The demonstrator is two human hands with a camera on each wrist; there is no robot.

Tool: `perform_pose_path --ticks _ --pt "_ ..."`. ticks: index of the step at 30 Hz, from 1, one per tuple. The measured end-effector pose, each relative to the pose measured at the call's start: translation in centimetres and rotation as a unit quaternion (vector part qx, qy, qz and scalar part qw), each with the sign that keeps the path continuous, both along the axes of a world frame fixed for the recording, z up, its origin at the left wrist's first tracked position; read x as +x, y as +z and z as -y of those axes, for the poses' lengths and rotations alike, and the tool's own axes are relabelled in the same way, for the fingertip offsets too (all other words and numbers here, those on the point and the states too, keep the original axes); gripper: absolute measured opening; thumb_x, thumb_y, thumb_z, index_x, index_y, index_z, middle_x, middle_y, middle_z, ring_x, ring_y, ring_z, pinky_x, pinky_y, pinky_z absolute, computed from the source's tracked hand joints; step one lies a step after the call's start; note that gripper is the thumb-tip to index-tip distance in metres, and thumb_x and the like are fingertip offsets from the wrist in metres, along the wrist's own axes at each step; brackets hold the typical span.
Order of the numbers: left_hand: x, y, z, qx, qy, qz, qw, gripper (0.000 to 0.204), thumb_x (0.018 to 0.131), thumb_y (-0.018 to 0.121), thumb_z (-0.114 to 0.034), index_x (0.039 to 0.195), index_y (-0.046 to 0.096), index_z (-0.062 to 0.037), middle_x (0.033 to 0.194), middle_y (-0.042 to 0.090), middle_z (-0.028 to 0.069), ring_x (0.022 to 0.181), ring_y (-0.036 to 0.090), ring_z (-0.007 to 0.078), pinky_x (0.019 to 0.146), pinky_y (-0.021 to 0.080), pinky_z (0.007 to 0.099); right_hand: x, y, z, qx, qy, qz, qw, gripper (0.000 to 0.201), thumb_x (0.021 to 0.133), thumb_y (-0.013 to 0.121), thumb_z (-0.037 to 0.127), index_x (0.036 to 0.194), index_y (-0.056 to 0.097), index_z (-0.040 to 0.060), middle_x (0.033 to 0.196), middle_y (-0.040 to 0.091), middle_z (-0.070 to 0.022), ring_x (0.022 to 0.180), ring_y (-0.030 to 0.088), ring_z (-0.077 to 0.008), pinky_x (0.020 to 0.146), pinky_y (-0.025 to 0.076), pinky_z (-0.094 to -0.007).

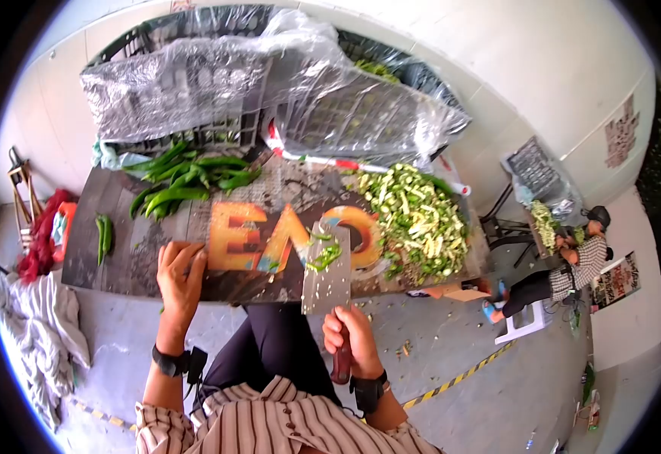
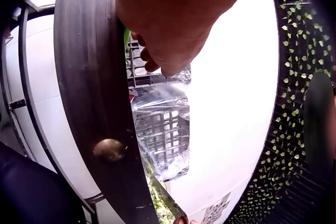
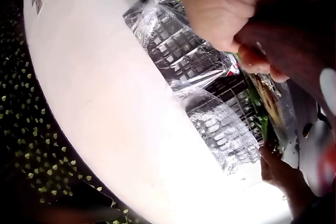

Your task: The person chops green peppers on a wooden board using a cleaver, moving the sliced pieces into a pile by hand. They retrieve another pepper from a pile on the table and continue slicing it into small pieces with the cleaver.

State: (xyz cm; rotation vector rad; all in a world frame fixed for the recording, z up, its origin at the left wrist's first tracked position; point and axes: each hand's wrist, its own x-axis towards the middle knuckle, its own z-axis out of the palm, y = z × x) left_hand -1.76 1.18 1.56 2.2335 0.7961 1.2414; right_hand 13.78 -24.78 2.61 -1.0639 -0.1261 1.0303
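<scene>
In the head view my right hand (image 1: 355,339) grips the dark red handle of a cleaver (image 1: 315,291). Its broad blade lies over the table's near edge, with cut green pepper bits (image 1: 324,258) on it. My left hand (image 1: 181,281) is at the near edge, left of the painted letters, fingers loosely bent; no held thing is visible. Two whole green peppers (image 1: 104,238) lie left of it, and a pile of whole peppers (image 1: 183,178) behind it. Chopped pepper (image 1: 414,223) is heaped at the right. The left wrist view shows my left hand (image 2: 163,29) above the table edge (image 2: 94,77).
Crates under clear plastic (image 1: 187,83) stand along the table's back, with a red-and-white strip (image 1: 346,163) before them. Another person (image 1: 573,268) sits at the right near a white stool (image 1: 523,324). Grey cloth (image 1: 39,318) and a red net bag (image 1: 43,234) are at the left.
</scene>
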Motion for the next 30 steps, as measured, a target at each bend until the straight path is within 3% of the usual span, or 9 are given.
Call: perform_pose_path --ticks 6,11,12,13,15,20,22,26,30 --pt "0.3 -0.2 0.3 0.008 0.004 -0.018 1.0 0.013 0.081 0.065 -0.005 0.093 0.069 0.0 0.086 0.06 0.0103 0.082 0.054 0.0279 0.075 0.045 0.0362 3.5 2.2 1.8 -0.007 0.016 0.01 1.0 0.021 0.099 0.048 0.024 0.082 0.044 0.0121 0.069 0.044 0.0025 0.053 0.043 -0.007 0.046 0.04 -0.0244" --pt "0.3 -0.5 0.3 0.028 0.003 -0.018 0.999 0.014 0.081 0.067 -0.006 0.093 0.07 -0.0008 0.086 0.061 0.0101 0.08 0.054 0.0287 0.073 0.046 0.0363 11.1 16.4 -4.7 0.026 0.003 0.202 0.979 0.038 0.099 0.047 0.032 0.065 0.042 0.0161 0.056 0.041 0.0041 0.046 0.039 -0.0084 0.045 0.035 -0.025" --pt "0.4 -0.2 0.5 0.022 0.003 -0.009 1.0 0.012 0.081 0.067 -0.005 0.092 0.07 -0.0009 0.086 0.061 0.0106 0.081 0.055 0.0289 0.073 0.046 0.0366 14.3 18.0 -6.2 0.051 0.006 0.289 0.956 0.038 0.098 0.049 0.032 0.064 0.042 0.0162 0.057 0.041 0.0039 0.048 0.039 -0.0086 0.047 0.035 -0.0252" --pt "0.4 -0.5 0.4 0.025 0.013 -0.012 1.0 0.013 0.081 0.066 -0.004 0.093 0.07 -0.0014 0.087 0.061 0.011 0.081 0.055 0.0289 0.074 0.046 0.0371 16.0 19.0 -7.9 0.094 0.01 0.452 0.887 0.035 0.098 0.049 0.031 0.066 0.043 0.0152 0.057 0.04 0.004 0.052 0.042 -0.0078 0.049 0.035 -0.0247" --pt "0.3 -0.4 0.6 0.019 0.03 0.002 0.999 0.015 0.08 0.067 -0.004 0.095 0.07 -0.0022 0.089 0.062 0.0109 0.083 0.056 0.0284 0.075 0.046 0.0371 17.3 19.8 -10.6 0.096 -0.079 0.357 0.926 0.033 0.097 0.049 0.03 0.069 0.044 0.0141 0.057 0.04 0.0042 0.055 0.045 -0.0073 0.048 0.035 -0.0248" --pt "-0.3 -1.2 0.2 0.032 0.049 0.029 0.998 0.033 0.077 0.069 -0.004 0.11 0.067 -0.0042 0.091 0.062 0.0103 0.084 0.055 0.0289 0.076 0.046 0.0374 9.2 13.3 -7.5 -0.031 -0.082 0.32 0.944 0.024 0.096 0.053 0.023 0.078 0.044 0.0103 0.061 0.046 0.0017 0.047 0.046 -0.0078 0.04 0.039 -0.0247" --pt "-0.5 -1.1 0.2 0.04 0.025 0.016 0.999 0.037 0.077 0.07 -0.006 0.114 0.065 -0.0039 0.093 0.062 0.0111 0.083 0.054 0.0296 0.075 0.046 0.038 6.3 9.8 -6.1 -0.105 0.023 0.27 0.957 0.017 0.097 0.052 0.019 0.093 0.045 0.0041 0.065 0.051 -0.0023 0.045 0.05 -0.0101 0.038 0.043 -0.0263" --pt "-0.7 -1.2 0.0 0.055 0.002 0.001 0.998 0.037 0.079 0.069 -0.006 0.115 0.065 -0.004 0.094 0.062 0.0116 0.083 0.054 0.03 0.076 0.046 0.0381 1.2 4.9 -7.6 -0.063 0.244 0.153 0.956 0.015 0.099 0.051 0.015 0.099 0.048 0.0007 0.071 0.053 -0.0048 0.051 0.054 -0.0106 0.042 0.047 -0.027" --pt "-0.9 -1.3 0.1 0.014 0.031 0.028 0.999 0.03 0.086 0.06 -0.006 0.115 0.066 -0.003 0.087 0.059 0.0107 0.083 0.053 0.0268 0.079 0.044 0.0368 -1.4 2.2 -10.9 -0.027 0.307 0.159 0.938 0.012 0.098 0.051 0.012 0.097 0.045 0.0014 0.073 0.052 -0.0045 0.054 0.052 -0.0101 0.044 0.046 -0.0268"
